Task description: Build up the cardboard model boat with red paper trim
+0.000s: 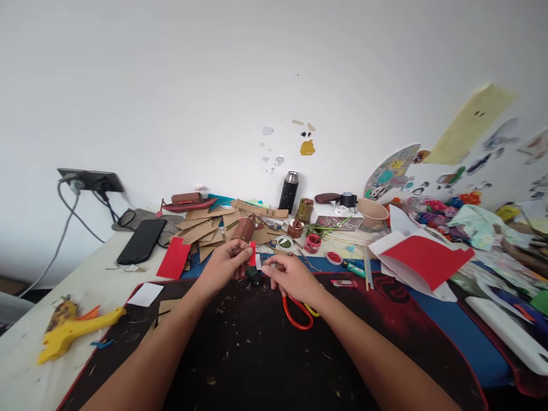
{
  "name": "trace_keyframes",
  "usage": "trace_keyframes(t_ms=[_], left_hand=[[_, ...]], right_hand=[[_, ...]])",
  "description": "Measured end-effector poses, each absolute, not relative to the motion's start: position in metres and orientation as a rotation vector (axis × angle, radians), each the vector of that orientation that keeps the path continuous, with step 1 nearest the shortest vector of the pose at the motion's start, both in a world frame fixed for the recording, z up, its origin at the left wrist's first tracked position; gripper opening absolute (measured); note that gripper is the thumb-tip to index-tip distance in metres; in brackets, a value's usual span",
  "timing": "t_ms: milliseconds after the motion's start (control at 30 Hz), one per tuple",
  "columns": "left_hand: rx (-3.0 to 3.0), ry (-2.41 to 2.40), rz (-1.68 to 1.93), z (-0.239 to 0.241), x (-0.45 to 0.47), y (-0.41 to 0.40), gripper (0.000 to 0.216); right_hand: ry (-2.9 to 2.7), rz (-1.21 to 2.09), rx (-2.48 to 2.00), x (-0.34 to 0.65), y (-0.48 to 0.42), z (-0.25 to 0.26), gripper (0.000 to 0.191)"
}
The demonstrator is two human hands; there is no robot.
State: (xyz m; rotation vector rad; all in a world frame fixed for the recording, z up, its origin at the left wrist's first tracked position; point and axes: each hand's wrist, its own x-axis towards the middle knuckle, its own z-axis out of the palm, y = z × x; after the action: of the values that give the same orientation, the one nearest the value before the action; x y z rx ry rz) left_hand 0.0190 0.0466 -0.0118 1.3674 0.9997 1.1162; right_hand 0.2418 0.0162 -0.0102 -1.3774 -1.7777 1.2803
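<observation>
Between thumb and fingers, my left hand [231, 260] pinches a small piece of red paper [252, 254] above the dark mat. A narrow white part [258, 261] shows at its right edge, perhaps the paper's back. My right hand [291, 277] is closed, its curled fingertips meeting that white edge. Scissors [298, 319] with red and yellow handles lie on the mat, partly beneath my right hand. A dark green object [253, 276] is just below the paper, partly hidden by my left hand.
Cut cardboard [205, 228], a red sheet [173, 258] and a black phone [141, 241] lie to the left. A yellow glue gun [79, 331] rests at the near left. Paint jars [312, 244] and a black flask [289, 193] stand behind. Folded red paper [428, 260] lies right.
</observation>
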Motion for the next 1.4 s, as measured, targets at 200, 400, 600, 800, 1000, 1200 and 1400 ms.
trace_keyframes(t_ms=[200,400,600,800,1000,1200,1400], left_hand=[[1.377,1.034,1.072,-0.019,0.022,0.049,0.052],[1.381,1.09,1.109,-0.016,0.015,0.049,0.051],[1.394,1.203,1.279,-0.003,0.014,0.05,0.048],[1.412,1.207,1.205,-0.009,0.024,0.05,0.049],[1.418,1.179,1.102,-0.013,0.027,0.048,0.051],[1.404,1.195,1.019,-0.007,0.03,0.044,0.056],[1.453,1.219,0.986,-0.004,0.024,0.051,0.063]], right_hand=[[-1.565,1.46,-1.149,0.21,0.044,-0.027,0.049],[-1.555,1.488,-1.117,0.202,0.054,-0.028,0.047],[-1.726,1.442,-1.104,0.211,0.049,-0.032,0.039],[-1.581,1.469,-1.035,0.219,0.041,-0.02,0.038],[-1.562,1.484,-1.012,0.22,0.046,-0.031,0.023],[-1.543,1.535,-0.98,0.22,0.048,-0.03,0.016],[-1.453,1.541,-0.965,0.225,0.054,-0.025,0.015]])
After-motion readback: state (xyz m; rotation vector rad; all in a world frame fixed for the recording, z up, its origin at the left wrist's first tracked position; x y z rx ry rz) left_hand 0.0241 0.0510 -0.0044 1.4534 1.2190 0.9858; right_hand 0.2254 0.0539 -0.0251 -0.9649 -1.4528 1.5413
